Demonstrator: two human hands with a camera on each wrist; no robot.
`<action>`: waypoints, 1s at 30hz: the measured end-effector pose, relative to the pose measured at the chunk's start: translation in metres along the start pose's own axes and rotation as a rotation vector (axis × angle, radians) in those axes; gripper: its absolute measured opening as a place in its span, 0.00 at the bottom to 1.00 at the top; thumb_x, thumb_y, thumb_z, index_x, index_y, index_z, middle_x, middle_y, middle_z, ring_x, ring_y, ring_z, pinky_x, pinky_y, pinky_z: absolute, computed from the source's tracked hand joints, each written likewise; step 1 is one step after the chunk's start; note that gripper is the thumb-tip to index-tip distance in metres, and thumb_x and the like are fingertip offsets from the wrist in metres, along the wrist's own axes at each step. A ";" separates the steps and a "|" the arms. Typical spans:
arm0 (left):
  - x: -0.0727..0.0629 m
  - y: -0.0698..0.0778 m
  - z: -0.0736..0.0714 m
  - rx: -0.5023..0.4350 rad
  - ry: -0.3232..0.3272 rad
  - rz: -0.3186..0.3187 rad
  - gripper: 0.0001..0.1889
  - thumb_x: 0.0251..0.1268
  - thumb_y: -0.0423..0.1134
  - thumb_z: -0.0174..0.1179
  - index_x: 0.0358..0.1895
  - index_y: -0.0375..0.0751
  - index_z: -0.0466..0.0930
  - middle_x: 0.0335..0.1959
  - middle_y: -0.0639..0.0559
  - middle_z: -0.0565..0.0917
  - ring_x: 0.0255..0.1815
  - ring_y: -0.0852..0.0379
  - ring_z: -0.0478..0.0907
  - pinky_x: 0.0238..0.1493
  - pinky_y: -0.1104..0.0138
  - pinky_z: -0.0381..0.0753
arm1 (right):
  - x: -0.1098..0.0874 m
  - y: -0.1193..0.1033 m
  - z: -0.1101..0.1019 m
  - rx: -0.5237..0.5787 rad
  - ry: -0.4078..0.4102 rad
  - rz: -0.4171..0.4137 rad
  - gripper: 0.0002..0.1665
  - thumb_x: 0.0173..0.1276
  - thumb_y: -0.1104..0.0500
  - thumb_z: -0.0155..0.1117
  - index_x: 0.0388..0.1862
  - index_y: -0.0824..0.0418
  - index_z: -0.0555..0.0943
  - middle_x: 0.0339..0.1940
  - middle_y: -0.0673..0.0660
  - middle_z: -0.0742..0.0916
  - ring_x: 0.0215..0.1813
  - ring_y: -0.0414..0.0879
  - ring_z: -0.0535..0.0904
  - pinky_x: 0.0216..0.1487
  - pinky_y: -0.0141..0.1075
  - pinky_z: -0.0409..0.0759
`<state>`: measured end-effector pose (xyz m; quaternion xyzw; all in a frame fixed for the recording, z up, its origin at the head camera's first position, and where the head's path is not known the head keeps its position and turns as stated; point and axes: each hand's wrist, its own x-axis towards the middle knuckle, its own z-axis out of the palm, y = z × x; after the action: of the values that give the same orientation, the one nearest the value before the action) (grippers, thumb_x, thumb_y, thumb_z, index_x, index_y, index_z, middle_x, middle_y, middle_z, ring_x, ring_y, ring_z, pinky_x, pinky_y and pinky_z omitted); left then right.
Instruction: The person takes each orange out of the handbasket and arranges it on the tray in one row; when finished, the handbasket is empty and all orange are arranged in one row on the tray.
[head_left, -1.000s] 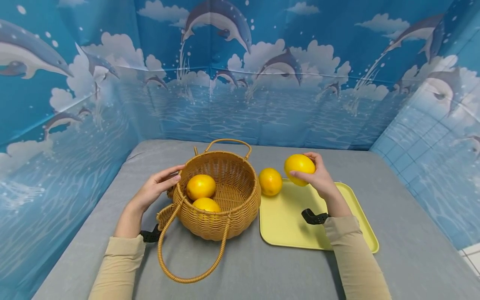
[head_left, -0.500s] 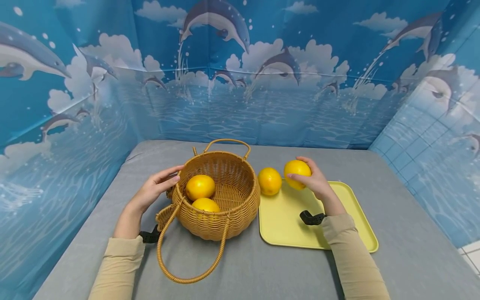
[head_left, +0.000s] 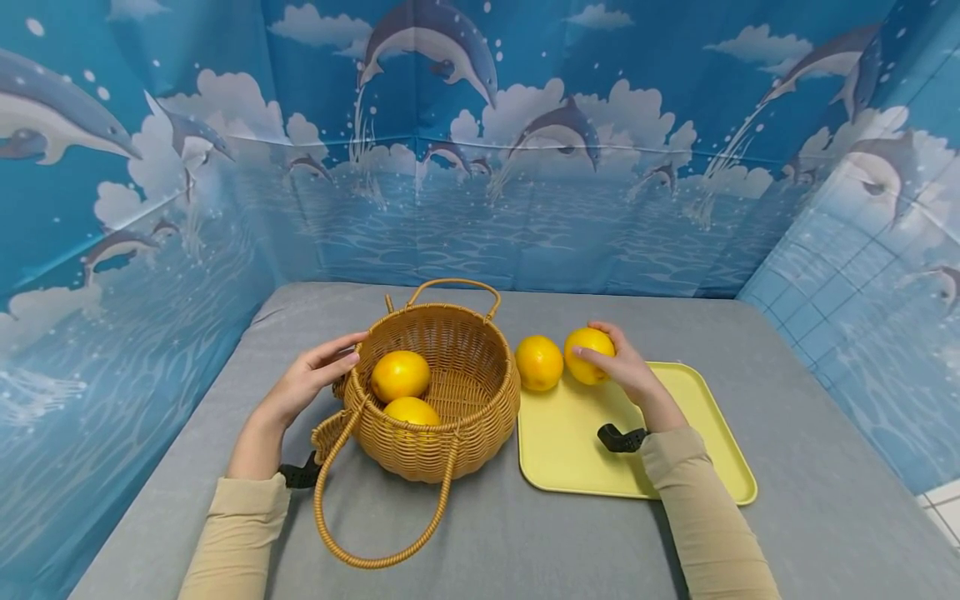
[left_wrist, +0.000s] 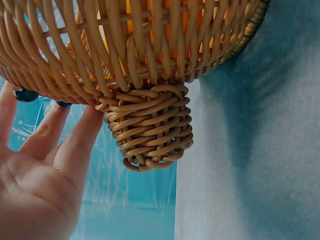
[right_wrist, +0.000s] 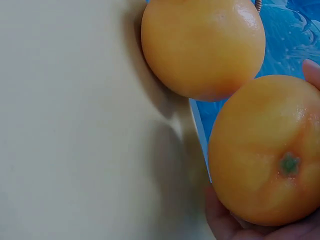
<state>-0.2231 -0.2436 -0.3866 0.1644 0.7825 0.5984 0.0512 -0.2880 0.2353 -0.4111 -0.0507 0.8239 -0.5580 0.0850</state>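
In the head view my right hand (head_left: 626,367) holds an orange (head_left: 589,356) with fingers and thumb around its sides, low over the back of the yellow tray (head_left: 570,450). Close to its left, another orange (head_left: 539,363) sits at the tray's back left corner. The right wrist view shows the held orange (right_wrist: 267,150) with its green stem end, near the other orange (right_wrist: 202,47). My left hand (head_left: 303,379) touches the left rim of a wicker basket (head_left: 480,425) with extended fingers. Inside the basket lie two oranges, one farther back (head_left: 401,375) and one nearer (head_left: 412,411).
One basket handle (head_left: 378,562) hangs down toward the front, while the other handle (head_left: 457,281) stands up at the back. A woven stub (left_wrist: 150,127) juts from the basket's side. Grey cloth (head_left: 480,542) covers the table, and a dolphin-print curtain (head_left: 480,225) hangs behind.
My right hand has brought its orange down and to the left, toward the orange on the tray. The left hand stays at the basket rim.
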 end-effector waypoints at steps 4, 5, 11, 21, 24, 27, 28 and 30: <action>0.000 0.000 0.000 0.000 0.000 0.002 0.26 0.72 0.44 0.52 0.69 0.42 0.64 0.70 0.44 0.61 0.67 0.45 0.60 0.62 0.47 0.61 | 0.000 0.002 0.000 0.022 -0.039 0.018 0.46 0.69 0.44 0.58 0.75 0.59 0.47 0.67 0.70 0.59 0.58 0.59 0.64 0.48 0.38 0.72; 0.000 0.000 0.000 0.002 -0.001 0.003 0.26 0.72 0.44 0.52 0.69 0.42 0.64 0.70 0.44 0.61 0.67 0.45 0.60 0.62 0.47 0.61 | 0.000 0.002 0.000 0.028 -0.046 0.021 0.46 0.69 0.43 0.56 0.75 0.59 0.47 0.67 0.70 0.59 0.58 0.59 0.64 0.48 0.37 0.73; 0.001 0.000 0.000 0.007 -0.002 0.007 0.25 0.72 0.44 0.51 0.69 0.42 0.64 0.70 0.44 0.61 0.68 0.45 0.59 0.62 0.51 0.63 | 0.001 0.006 0.001 0.037 -0.039 0.032 0.46 0.70 0.40 0.53 0.74 0.61 0.47 0.67 0.70 0.58 0.57 0.58 0.65 0.46 0.32 0.73; 0.000 0.000 0.000 0.002 -0.002 0.010 0.25 0.72 0.44 0.51 0.69 0.41 0.64 0.70 0.44 0.62 0.68 0.46 0.59 0.55 0.69 0.69 | 0.002 0.009 0.002 0.034 -0.053 0.034 0.44 0.71 0.40 0.49 0.74 0.62 0.47 0.69 0.70 0.57 0.61 0.59 0.62 0.53 0.39 0.70; 0.000 0.000 0.000 0.004 -0.002 0.012 0.25 0.72 0.43 0.51 0.69 0.41 0.64 0.70 0.44 0.61 0.68 0.45 0.59 0.55 0.70 0.69 | 0.001 0.006 0.003 -0.003 -0.054 0.022 0.43 0.73 0.40 0.45 0.73 0.64 0.47 0.70 0.71 0.53 0.65 0.62 0.56 0.59 0.46 0.65; 0.000 0.000 0.000 0.008 0.000 0.012 0.25 0.72 0.43 0.51 0.69 0.41 0.64 0.70 0.44 0.61 0.68 0.45 0.59 0.55 0.70 0.69 | 0.000 0.003 0.004 -0.058 -0.052 0.016 0.40 0.75 0.41 0.41 0.73 0.67 0.48 0.70 0.71 0.49 0.67 0.64 0.47 0.62 0.54 0.58; -0.001 0.001 0.000 0.010 0.002 0.010 0.25 0.72 0.44 0.51 0.69 0.41 0.64 0.70 0.44 0.61 0.68 0.45 0.59 0.55 0.69 0.69 | -0.001 0.001 0.005 -0.074 -0.049 0.019 0.40 0.76 0.42 0.40 0.73 0.67 0.48 0.70 0.71 0.48 0.68 0.64 0.44 0.63 0.56 0.55; -0.001 0.001 0.000 0.016 0.004 0.005 0.26 0.72 0.44 0.51 0.69 0.42 0.64 0.70 0.44 0.61 0.68 0.45 0.59 0.56 0.66 0.69 | -0.002 -0.001 0.005 -0.105 -0.051 0.035 0.39 0.76 0.42 0.38 0.73 0.67 0.49 0.71 0.71 0.47 0.70 0.65 0.38 0.65 0.60 0.48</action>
<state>-0.2221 -0.2437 -0.3856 0.1656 0.7868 0.5927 0.0471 -0.2855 0.2308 -0.4116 -0.0547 0.8504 -0.5110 0.1128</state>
